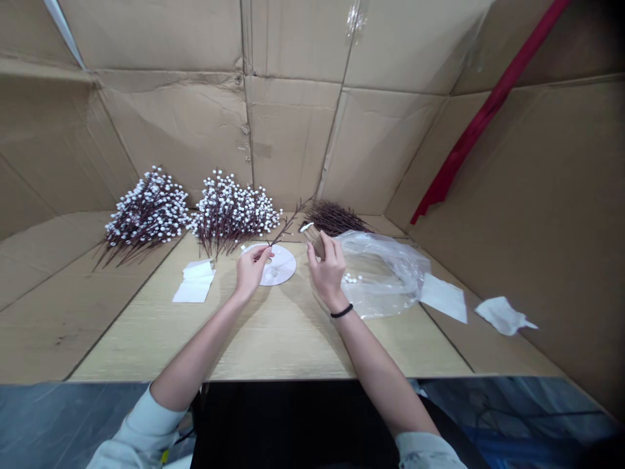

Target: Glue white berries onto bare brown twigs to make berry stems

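Observation:
Pinched in my left hand (252, 268) is a bare brown twig (288, 225) that slants up to the right. Under and beside that hand lies a white disc (280, 267) with a hole and a few small white bits on it. My right hand (327, 264), wearing a black band at the wrist, is raised just right of the disc with its fingers curved round a brown object (314, 240) that has a white tip; what it is I cannot make out. A clear plastic bag (390, 260) with several white beads (352, 278) lies to the right of that hand.
Two heaps of brown stems with white berries (149, 212) (234, 212) lie at the back left. Bare twigs (334, 218) are piled behind my right hand. White papers (195, 283) (444, 298) and a crumpled tissue (505, 316) lie at the sides. Cardboard walls (293, 137) surround the table.

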Demonstrator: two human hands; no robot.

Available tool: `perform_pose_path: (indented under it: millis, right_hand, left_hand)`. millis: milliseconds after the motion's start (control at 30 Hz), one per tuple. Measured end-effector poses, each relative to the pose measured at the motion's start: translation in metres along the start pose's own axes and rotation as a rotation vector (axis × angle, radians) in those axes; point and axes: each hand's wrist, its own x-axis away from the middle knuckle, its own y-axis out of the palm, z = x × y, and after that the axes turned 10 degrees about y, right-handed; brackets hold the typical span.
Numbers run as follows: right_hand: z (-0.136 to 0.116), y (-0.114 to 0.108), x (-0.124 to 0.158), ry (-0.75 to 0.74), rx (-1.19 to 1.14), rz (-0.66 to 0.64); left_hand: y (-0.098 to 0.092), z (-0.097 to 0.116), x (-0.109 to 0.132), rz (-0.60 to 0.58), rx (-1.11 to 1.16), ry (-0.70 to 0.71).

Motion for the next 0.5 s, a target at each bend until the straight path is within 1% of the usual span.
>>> perform_pose_path:
  millis: [67, 200, 367, 500]
  right_hand:
    - [-0.0012, -0.0014, -0.0014, -0.02, -0.015, 0.025]
    - [-0.0022, -0.0034, -0.0029, -0.06, -0.034, 0.05]
    - [-0.0001, -0.0027, -0.0021, -0.082, -0.032, 0.042]
    - [0.001, -0.0017, -0.0018, -0.09, -0.034, 0.027]
  left_hand:
    - [0.0, 0.0009, 0.0003, 0.009, -0.006, 0.005]
    - [0.0009, 0.0029, 0.0004, 0.062, 0.016, 0.0]
    - [0.0016, 0.0039, 0.0004, 0.11, 0.023, 0.005]
    - [0.0017, 0.0038, 0.0011, 0.111, 0.012, 0.018]
